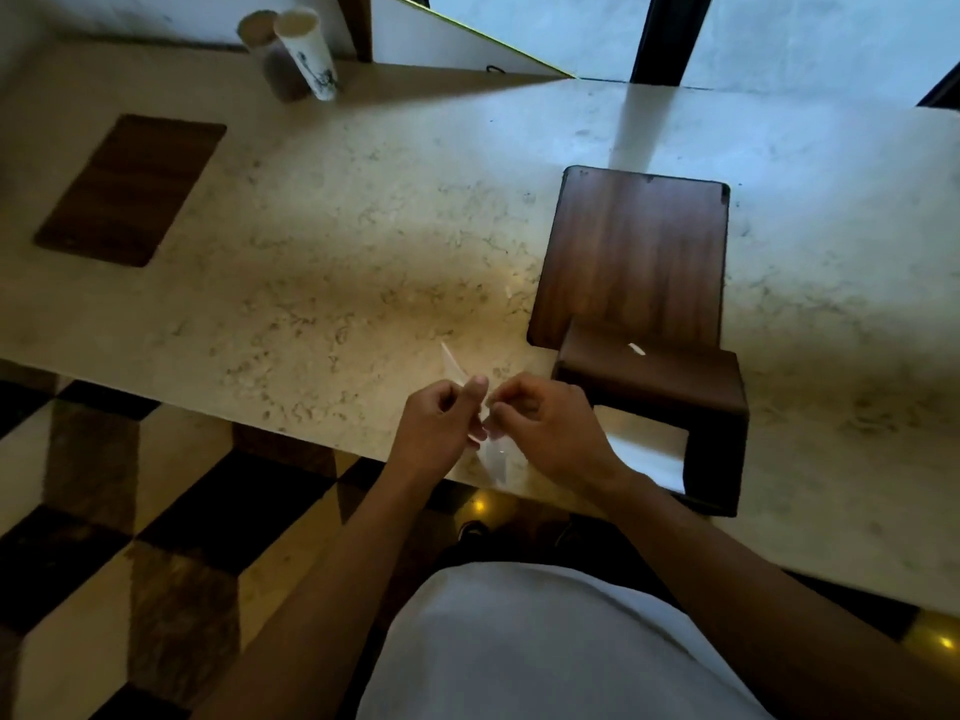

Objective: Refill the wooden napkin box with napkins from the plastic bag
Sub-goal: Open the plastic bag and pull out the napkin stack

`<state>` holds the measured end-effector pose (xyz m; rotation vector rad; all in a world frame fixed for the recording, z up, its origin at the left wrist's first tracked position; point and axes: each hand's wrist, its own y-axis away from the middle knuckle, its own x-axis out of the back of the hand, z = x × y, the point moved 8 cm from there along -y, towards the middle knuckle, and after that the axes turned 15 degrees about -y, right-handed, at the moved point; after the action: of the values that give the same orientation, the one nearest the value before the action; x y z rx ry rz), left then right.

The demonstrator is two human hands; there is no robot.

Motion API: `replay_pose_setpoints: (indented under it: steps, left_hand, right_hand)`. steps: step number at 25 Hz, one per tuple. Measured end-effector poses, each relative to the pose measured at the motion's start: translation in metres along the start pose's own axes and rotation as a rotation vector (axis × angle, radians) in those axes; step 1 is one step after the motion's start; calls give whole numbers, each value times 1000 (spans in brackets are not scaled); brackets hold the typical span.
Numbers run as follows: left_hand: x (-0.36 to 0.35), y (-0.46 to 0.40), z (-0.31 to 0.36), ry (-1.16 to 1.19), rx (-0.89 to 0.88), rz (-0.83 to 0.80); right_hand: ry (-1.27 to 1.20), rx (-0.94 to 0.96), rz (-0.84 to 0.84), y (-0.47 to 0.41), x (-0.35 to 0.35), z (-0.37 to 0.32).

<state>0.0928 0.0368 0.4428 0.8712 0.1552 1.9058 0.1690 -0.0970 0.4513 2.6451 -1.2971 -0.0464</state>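
Note:
The dark wooden napkin box (675, 387) stands at the counter's near edge, right of my hands, and white napkins (649, 454) show in its open front. A thin clear plastic bag (493, 459) hangs between my hands. My left hand (441, 428) and my right hand (550, 433) both pinch it near the top, fingers closed, above the counter's front edge. A pale strip of the plastic sticks up past my left fingers. A small white scrap (636, 349) lies on the box's top.
A flat dark wooden board (634, 252) lies behind the box on the marble counter (337, 226). Another wooden board (130, 189) lies far left. Two tall paper cups (306, 54) stand at the back. Checkered floor (156, 511) lies below the counter edge.

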Motion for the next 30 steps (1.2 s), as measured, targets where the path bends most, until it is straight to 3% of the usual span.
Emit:
replay_pose_setpoints:
  steps: [6, 15, 26, 30]
  left_hand:
    - [-5, 2, -1, 28, 1, -17]
    - [5, -25, 7, 19, -122, -149]
    - [17, -39, 13, -64, -199, -158]
    - [22, -41, 14, -31, -228, -215]
  right_hand:
    - [111, -26, -166, -12, -4, -4]
    - [182, -19, -93, -36, -1, -24]
    - [-179, -264, -63, -39, -16, -1]
    - [-476, -410, -106, -36, -26, 13]
